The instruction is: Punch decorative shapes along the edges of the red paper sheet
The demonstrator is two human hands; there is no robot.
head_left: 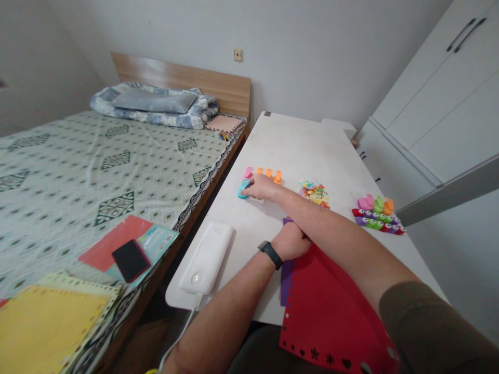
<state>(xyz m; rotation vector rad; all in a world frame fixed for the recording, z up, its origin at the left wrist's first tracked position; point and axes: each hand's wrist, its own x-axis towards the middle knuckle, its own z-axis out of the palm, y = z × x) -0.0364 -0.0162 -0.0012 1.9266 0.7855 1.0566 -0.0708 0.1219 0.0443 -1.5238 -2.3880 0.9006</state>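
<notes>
My right hand (261,187) reaches across over my left forearm to the far left of the table. Its fingers are closed on a light blue craft punch (244,188) standing on the tabletop. A pink punch (248,172) and several orange punches (268,172) stand just behind it. My left hand (290,241), with a black watch on the wrist, grips the upper edge of a red paper sheet (327,306); its fingertips are partly hidden by my right forearm. Shaped holes line the red sheet's edges. Purple paper (287,280) lies under it.
Colourful paper cutouts (314,192) lie heaped mid-table (296,140). Rows of punches (378,218) stand at the right. A white power bank (207,257) with a cable sits front left. On the bed (156,156) are a phone (131,261) and yellow punched paper (50,322).
</notes>
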